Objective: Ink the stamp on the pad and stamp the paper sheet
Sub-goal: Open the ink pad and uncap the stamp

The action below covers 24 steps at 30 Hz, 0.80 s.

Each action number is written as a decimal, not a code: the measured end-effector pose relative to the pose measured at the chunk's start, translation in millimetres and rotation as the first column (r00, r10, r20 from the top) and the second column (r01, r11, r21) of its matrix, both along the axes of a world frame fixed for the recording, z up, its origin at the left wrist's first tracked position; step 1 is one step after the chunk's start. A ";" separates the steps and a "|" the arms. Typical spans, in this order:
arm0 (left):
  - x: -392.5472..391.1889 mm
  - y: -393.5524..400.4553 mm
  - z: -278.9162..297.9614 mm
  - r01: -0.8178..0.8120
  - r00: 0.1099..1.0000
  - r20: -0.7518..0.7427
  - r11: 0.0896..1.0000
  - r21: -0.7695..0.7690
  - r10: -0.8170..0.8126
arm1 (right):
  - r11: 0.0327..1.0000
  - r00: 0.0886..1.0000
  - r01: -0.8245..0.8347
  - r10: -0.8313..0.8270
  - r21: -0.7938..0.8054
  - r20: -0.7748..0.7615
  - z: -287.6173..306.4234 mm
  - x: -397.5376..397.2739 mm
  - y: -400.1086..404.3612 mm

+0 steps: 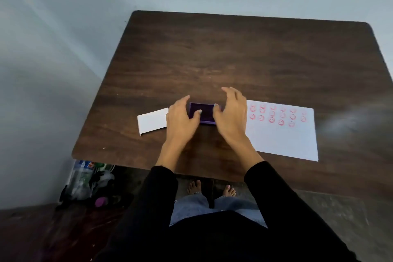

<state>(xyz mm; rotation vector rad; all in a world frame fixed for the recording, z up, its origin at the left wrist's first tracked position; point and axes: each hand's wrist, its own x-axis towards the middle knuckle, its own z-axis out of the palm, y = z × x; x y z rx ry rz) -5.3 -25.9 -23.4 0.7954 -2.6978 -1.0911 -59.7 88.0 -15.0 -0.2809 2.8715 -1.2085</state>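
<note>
Both hands flank the purple pad (202, 115) mid-table, left hand (180, 121) and right hand (231, 117) loosely spread, holding nothing I can see, no stamp visible; best steady the pad flat, clear of the stamped sheet (282, 132) alongside.

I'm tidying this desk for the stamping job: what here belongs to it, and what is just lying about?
For the job:
- ink pad, between both hands
- paper sheet, already carrying red stamp marks
- left hand and right hand

Lying about:
- white lid, left of the pad
- bag of clutter on the floor

No stamp is visible.
</note>
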 end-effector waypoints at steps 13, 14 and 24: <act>-24.6 54.5 -15.1 0.273 0.960 0.103 0.949 -0.155 -0.259 | 0.988 0.982 0.113 -0.095 -0.102 0.165 -18.6 -15.3 43.4; -25.3 56.2 -15.1 0.254 0.966 0.084 0.954 -0.160 -0.243 | 0.976 0.974 0.147 -0.114 -0.159 0.196 -16.7 -17.9 44.4; -30.5 60.7 -15.9 0.114 0.990 -0.070 0.988 -0.100 -0.121 | 0.864 0.878 0.337 -0.144 -0.373 0.457 -12.1 -27.7 46.3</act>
